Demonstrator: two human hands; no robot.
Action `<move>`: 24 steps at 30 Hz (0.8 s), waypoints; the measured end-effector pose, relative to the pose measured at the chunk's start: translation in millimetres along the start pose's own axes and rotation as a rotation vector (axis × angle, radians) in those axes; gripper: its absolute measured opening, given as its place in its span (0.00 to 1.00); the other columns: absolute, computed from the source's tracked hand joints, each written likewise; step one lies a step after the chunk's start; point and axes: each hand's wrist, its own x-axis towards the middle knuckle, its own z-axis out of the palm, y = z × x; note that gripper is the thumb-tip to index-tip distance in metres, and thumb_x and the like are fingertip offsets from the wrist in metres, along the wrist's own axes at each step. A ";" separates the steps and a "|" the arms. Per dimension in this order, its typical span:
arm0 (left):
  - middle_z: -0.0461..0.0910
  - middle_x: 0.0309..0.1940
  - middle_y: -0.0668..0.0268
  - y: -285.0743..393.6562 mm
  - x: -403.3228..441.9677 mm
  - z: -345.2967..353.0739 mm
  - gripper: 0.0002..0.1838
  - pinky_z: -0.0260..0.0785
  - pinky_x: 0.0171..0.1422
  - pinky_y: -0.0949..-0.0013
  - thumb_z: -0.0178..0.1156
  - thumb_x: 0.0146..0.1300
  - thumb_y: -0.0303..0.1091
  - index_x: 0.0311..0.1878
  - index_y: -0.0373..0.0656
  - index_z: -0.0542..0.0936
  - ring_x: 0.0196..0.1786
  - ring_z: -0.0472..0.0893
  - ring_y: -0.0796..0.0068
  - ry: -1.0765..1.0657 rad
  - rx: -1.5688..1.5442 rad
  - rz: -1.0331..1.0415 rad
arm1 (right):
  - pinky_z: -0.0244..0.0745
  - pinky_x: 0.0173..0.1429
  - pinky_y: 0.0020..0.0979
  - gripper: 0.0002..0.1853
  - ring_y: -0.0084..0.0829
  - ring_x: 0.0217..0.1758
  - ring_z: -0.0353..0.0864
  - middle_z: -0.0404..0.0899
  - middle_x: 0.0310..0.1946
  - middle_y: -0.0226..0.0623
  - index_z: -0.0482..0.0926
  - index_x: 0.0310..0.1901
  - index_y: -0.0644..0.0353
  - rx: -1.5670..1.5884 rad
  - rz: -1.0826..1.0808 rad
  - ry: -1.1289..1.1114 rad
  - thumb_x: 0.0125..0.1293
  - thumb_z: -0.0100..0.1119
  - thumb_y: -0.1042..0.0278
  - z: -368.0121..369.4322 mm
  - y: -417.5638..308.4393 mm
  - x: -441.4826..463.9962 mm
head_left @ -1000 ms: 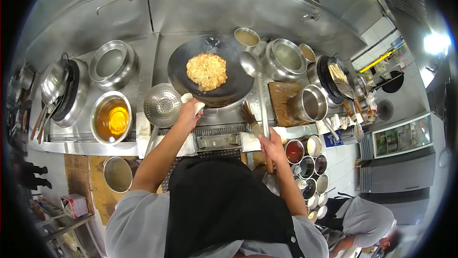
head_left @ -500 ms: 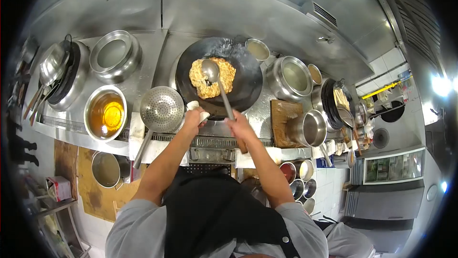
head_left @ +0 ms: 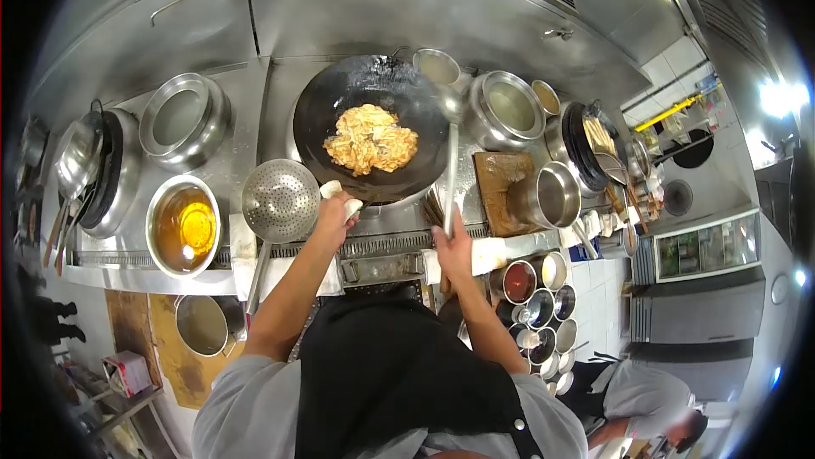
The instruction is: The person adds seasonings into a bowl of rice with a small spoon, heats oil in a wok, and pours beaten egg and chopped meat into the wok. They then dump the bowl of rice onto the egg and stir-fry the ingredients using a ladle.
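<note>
With a folded white cloth (head_left: 342,197) between, my left hand (head_left: 336,214) is closed on the near rim of the black wok (head_left: 318,102). A browned, egg-like mass (head_left: 371,140) lies in the wok. My right hand (head_left: 454,248) is wrapped round the handle of a long ladle (head_left: 452,162); the ladle's bowl is at the wok's right edge, off the food. Beside the right hand a bristle brush (head_left: 434,208) rests near the counter edge. A perforated skimmer (head_left: 281,201) lies left of my left hand.
A bowl of yellow oil (head_left: 183,226) and a lidded-looking pot (head_left: 177,115) stand left. Right are a large pot (head_left: 511,107), a wooden board (head_left: 501,187), a saucepan (head_left: 556,194) and several seasoning containers (head_left: 519,281). A co-worker (head_left: 649,399) leans at lower right.
The ladle has moved off the food to the wok's right edge, and my right hand has shifted right and nearer me. The food now looks more folded and uneven.
</note>
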 end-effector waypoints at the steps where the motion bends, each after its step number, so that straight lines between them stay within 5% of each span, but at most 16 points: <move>1: 0.82 0.27 0.62 6.9 -10.4 1.9 0.07 0.66 0.21 0.70 0.59 0.66 0.35 0.38 0.42 0.80 0.21 0.78 0.71 -0.005 0.001 -0.031 | 0.72 0.67 0.30 0.36 0.32 0.64 0.79 0.76 0.68 0.56 0.59 0.76 0.73 0.054 0.008 0.060 0.71 0.62 0.74 -6.7 8.9 -11.0; 3: 0.82 0.29 0.64 19.8 -40.3 3.6 0.06 0.69 0.28 0.67 0.60 0.64 0.36 0.38 0.45 0.81 0.26 0.79 0.71 -0.005 0.006 -0.103 | 0.77 0.62 0.36 0.37 0.44 0.58 0.85 0.80 0.59 0.64 0.61 0.76 0.70 -0.331 -0.142 0.221 0.69 0.64 0.71 -32.9 18.4 -37.4; 5: 0.82 0.29 0.63 12.1 -48.8 -4.9 0.07 0.69 0.26 0.68 0.61 0.63 0.36 0.39 0.43 0.80 0.25 0.79 0.70 -0.024 0.008 -0.074 | 0.80 0.53 0.43 0.38 0.57 0.50 0.86 0.83 0.47 0.67 0.62 0.76 0.66 -0.467 0.229 0.078 0.67 0.65 0.70 -62.2 29.4 -66.5; 6: 0.81 0.29 0.62 -3.3 -37.8 -18.3 0.08 0.69 0.25 0.68 0.62 0.63 0.36 0.39 0.42 0.79 0.24 0.79 0.70 -0.055 0.016 -0.076 | 0.80 0.45 0.48 0.38 0.62 0.42 0.85 0.82 0.39 0.67 0.63 0.76 0.64 -0.524 0.107 0.080 0.65 0.65 0.67 -72.5 62.7 -79.7; 9: 0.81 0.28 0.61 -27.4 -42.4 -35.5 0.09 0.68 0.24 0.67 0.62 0.63 0.35 0.41 0.40 0.78 0.23 0.79 0.69 -0.095 0.041 -0.022 | 0.79 0.45 0.55 0.39 0.63 0.39 0.85 0.84 0.39 0.64 0.63 0.76 0.61 -0.789 0.045 -0.012 0.64 0.65 0.65 -85.1 125.2 -111.6; 11: 0.80 0.28 0.61 -32.7 -79.2 -36.1 0.10 0.69 0.23 0.67 0.62 0.62 0.33 0.43 0.40 0.77 0.24 0.79 0.68 -0.074 0.057 -0.016 | 0.80 0.46 0.57 0.40 0.62 0.39 0.85 0.84 0.39 0.62 0.64 0.77 0.51 -0.871 0.304 -0.116 0.63 0.65 0.63 -82.6 130.0 -120.1; 13: 0.80 0.28 0.61 -54.2 -108.4 -46.9 0.10 0.68 0.22 0.67 0.62 0.62 0.33 0.44 0.40 0.77 0.24 0.79 0.68 -0.038 0.056 -0.036 | 0.81 0.48 0.52 0.38 0.56 0.42 0.86 0.85 0.41 0.55 0.67 0.76 0.47 -0.861 0.337 -0.129 0.63 0.66 0.61 -77.8 137.5 -119.5; 17: 0.82 0.29 0.61 -105.3 -159.2 -72.1 0.12 0.72 0.21 0.69 0.63 0.67 0.38 0.46 0.39 0.77 0.24 0.82 0.69 -0.103 0.068 -0.147 | 0.81 0.54 0.49 0.34 0.53 0.57 0.81 0.78 0.57 0.52 0.70 0.73 0.54 -0.784 0.147 0.067 0.65 0.65 0.64 -67.7 138.5 -121.7; 21: 0.82 0.30 0.63 -148.0 -195.9 -87.4 0.16 0.73 0.22 0.69 0.62 0.72 0.47 0.46 0.43 0.77 0.25 0.82 0.69 -0.223 0.172 -0.260 | 0.80 0.54 0.48 0.31 0.55 0.54 0.81 0.79 0.54 0.51 0.71 0.71 0.57 -0.695 -0.121 0.375 0.66 0.64 0.65 -67.9 85.9 -159.5; 24: 0.83 0.31 0.64 -161.2 -195.6 -88.0 0.20 0.72 0.23 0.67 0.58 0.74 0.55 0.47 0.46 0.77 0.26 0.82 0.68 -0.326 0.182 -0.309 | 0.80 0.55 0.49 0.24 0.54 0.53 0.83 0.82 0.52 0.50 0.77 0.65 0.57 -0.485 -0.004 0.357 0.68 0.63 0.65 -76.1 74.7 -248.7</move>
